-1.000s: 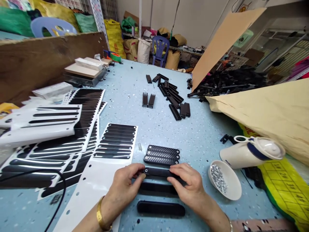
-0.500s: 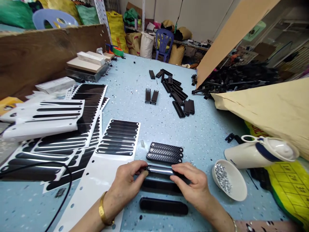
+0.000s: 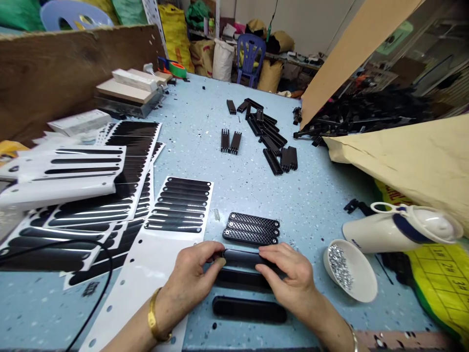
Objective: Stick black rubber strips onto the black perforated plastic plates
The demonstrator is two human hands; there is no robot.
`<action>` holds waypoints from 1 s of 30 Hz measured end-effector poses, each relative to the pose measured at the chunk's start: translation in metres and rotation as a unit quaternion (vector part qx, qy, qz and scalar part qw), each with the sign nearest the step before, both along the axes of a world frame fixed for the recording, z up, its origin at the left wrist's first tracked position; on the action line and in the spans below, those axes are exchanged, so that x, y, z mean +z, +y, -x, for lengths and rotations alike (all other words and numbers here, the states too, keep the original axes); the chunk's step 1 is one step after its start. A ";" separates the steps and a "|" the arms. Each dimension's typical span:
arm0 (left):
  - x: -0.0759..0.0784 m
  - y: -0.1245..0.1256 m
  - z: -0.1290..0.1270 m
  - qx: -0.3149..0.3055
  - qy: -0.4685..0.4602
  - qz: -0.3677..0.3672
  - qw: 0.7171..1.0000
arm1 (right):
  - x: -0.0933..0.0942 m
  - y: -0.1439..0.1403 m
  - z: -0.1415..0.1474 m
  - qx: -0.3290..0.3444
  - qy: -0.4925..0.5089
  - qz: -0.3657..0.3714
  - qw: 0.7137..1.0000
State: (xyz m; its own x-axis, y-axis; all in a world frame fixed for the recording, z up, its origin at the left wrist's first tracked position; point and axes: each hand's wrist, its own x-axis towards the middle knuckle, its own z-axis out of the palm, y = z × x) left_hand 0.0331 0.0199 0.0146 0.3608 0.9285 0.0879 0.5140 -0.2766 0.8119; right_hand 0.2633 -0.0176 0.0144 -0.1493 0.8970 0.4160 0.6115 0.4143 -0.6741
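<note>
My left hand (image 3: pixel 198 271) pinches the left end of a smooth black bar (image 3: pixel 240 258) between thumb and fingers. At the bar's other end, the fingers of my right hand (image 3: pixel 291 276) close round it and hide that end. Just in front lies a second black bar (image 3: pixel 242 280), partly covered by my right hand. Nearer me is a third, rounded black bar (image 3: pixel 249 309). Behind my fingers sit several black bars with a diamond texture (image 3: pixel 252 229), side by side, with small metal fasteners at their ends.
To the left lies a sheet of glossy black strip stickers (image 3: pixel 179 205), beside more sheets (image 3: pixel 135 171). A white bowl (image 3: pixel 361 283) of small metal parts and a lying white jug (image 3: pixel 384 230) are at right. Black slotted pieces (image 3: pixel 271 134) are farther back.
The bright shine on the held bar has gone, and its top now looks dark. Both hands keep their hold in nearly the same place. The camera view has shifted slightly.
</note>
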 end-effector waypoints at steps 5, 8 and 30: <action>0.000 -0.001 0.000 -0.001 0.000 -0.003 1.000 | -0.001 0.001 0.000 0.003 -0.013 0.007 1.000; -0.001 -0.001 0.000 0.000 0.001 -0.003 1.000 | -0.001 0.001 0.001 0.002 -0.022 0.011 1.000; -0.005 0.000 0.002 -0.027 -0.039 -0.045 0.998 | 0.000 0.003 0.002 -0.003 -0.026 0.047 0.999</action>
